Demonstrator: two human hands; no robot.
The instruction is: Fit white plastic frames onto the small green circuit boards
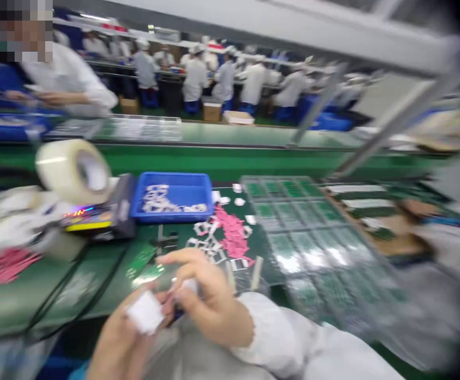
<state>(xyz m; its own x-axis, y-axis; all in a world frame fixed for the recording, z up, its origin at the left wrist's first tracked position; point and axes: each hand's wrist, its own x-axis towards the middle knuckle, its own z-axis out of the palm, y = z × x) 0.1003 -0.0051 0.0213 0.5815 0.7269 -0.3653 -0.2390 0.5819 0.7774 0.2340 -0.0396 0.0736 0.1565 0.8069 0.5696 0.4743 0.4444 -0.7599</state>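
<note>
My left hand (pixel 121 343) sits at the bottom of the view and grips a white square pad (pixel 146 312). My right hand (pixel 202 287), in a white sleeve (pixel 289 338), curls over from the right and pinches a small white piece (pixel 186 286) against the pad's edge. A dark object (pixel 178 314) shows between the hands, too blurred to name. Just beyond my fingers, a green circuit board (pixel 142 266) lies on the green bench (pixel 55 295), with loose white frames (pixel 209 248) and pink strips (pixel 233 232) nearby.
A blue tray (pixel 172 196) of white pieces, a tape roll (pixel 73 171) and a lit electronic device (pixel 91 216) stand ahead. Transparent trays of green boards (pixel 309 248) lie to the right, beside a co-worker's arm (pixel 447 253). Rows of white-clad workers stand beyond a green line.
</note>
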